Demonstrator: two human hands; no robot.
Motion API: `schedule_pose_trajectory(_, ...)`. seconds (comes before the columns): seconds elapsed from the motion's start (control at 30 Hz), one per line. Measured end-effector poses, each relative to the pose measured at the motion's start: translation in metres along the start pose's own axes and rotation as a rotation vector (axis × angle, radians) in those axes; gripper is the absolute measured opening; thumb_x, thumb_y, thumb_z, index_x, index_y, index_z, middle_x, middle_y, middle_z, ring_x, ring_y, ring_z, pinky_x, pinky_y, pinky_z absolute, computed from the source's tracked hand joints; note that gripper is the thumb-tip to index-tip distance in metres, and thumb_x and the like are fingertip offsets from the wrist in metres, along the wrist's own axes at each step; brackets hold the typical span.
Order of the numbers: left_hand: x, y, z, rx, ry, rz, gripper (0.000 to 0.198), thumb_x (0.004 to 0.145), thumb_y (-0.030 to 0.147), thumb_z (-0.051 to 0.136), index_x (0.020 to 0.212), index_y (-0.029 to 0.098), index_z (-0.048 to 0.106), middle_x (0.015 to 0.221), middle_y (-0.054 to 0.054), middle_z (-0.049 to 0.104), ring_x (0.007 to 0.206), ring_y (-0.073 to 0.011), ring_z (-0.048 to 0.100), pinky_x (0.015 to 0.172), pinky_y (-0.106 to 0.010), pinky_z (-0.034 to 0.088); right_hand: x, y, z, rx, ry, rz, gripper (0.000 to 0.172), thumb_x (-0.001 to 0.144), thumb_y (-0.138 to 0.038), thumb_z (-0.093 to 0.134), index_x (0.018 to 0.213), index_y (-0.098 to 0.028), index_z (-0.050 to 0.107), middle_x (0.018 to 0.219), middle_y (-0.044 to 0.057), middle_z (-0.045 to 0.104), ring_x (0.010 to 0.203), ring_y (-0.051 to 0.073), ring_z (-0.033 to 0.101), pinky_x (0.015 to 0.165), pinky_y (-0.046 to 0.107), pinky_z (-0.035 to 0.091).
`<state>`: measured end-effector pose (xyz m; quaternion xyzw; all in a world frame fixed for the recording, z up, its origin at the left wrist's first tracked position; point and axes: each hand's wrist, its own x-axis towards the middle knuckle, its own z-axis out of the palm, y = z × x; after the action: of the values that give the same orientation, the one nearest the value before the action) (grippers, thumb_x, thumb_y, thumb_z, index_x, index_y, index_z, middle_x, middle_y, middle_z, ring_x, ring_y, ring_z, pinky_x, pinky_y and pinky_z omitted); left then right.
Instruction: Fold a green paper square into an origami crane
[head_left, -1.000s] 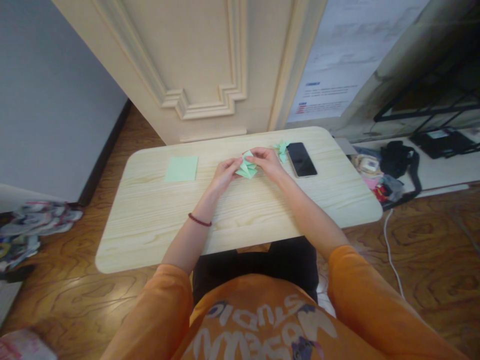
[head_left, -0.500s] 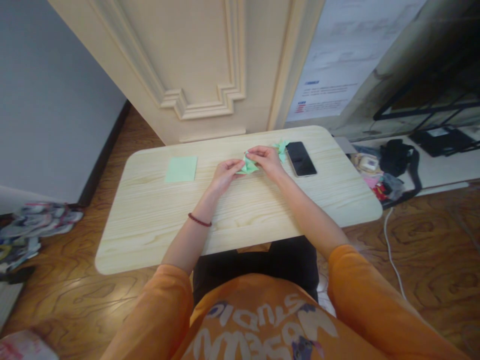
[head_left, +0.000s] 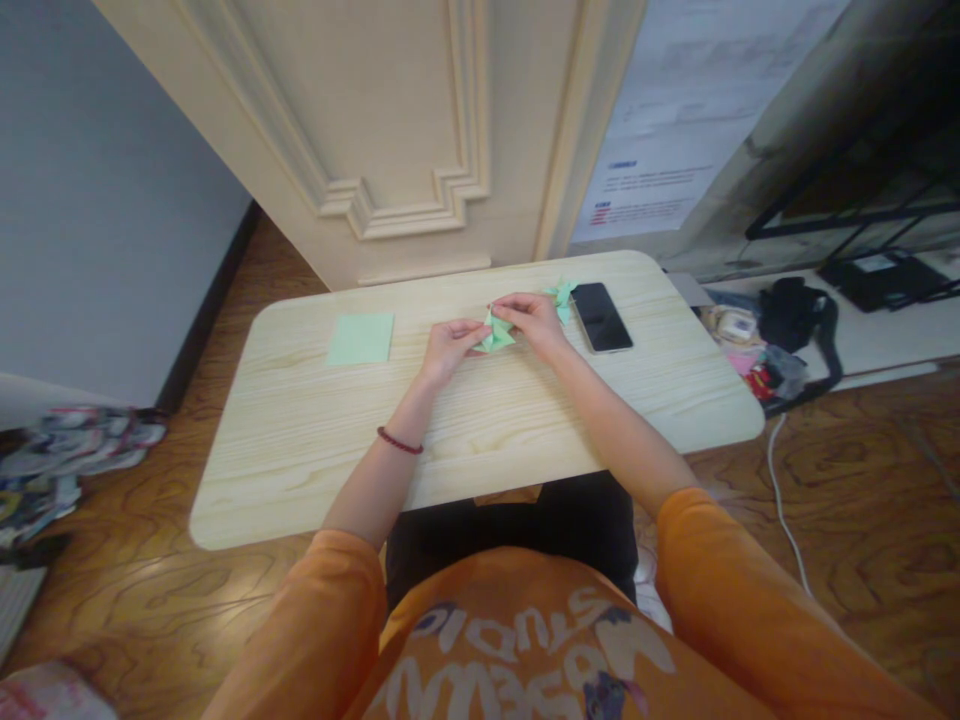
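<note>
Roughly crosswise folded paper [head_left: 495, 337], tip away

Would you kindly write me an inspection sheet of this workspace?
Surface: pale wooden table, rounded corners.
Job's things: small folded green paper piece, pinched between both hands; flat green paper square to its left.
Clutter: black smartphone; another folded green paper shape beside it.
Grippers: left hand and right hand both grip the folded piece.
Cables: white cable on the floor at right.
Surroundings: cream panelled door; black bag at right; crumpled clothes on the floor at left.
</note>
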<state>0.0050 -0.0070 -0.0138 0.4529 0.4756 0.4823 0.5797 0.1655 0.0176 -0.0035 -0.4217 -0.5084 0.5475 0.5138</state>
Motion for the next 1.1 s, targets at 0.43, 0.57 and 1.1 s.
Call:
schedule_pose_trajectory(0.43,0.0,0.0,-0.002,-0.059,-0.04,-0.06,0.049,0.043,0.047,0.09,0.078,0.017,0.075,0.077,-0.005,0.073,0.067,-0.0135,0.064,0.06,-0.024,0.051,-0.003,-0.007,0.003,0.043,-0.001,0.015,0.028,0.057,-0.041,0.078,0.067,-0.018,0.066,0.061,-0.002,0.061,0.056,0.011,0.051,0.049,0.023,0.039)
schedule_pose_trajectory(0.57,-0.002,0.003,-0.001,-0.065,-0.046,-0.073,0.046,0.042,0.043,0.09,0.076,0.017,0.074,0.077,-0.004,0.073,0.067,-0.0138,0.064,0.059,-0.024,0.05,-0.004,-0.007,0.003,-0.002,-0.014,-0.02,0.026,0.06,-0.041,0.075,0.065,-0.019,0.064,0.059,-0.001,0.059,0.055,0.012,0.049,0.05,0.025,0.038)
schedule_pose_trajectory(1.1,0.003,-0.004,-0.003,0.022,0.043,-0.004,0.047,0.048,0.052,0.086,0.077,0.016,0.075,0.076,-0.006,0.073,0.067,-0.0143,0.064,0.058,-0.023,0.05,-0.004,-0.011,0.002,0.038,-0.007,0.025,0.034,0.06,-0.046,0.077,0.073,-0.019,0.063,0.065,-0.003,0.059,0.055,0.009,0.048,0.045,0.021,0.034)
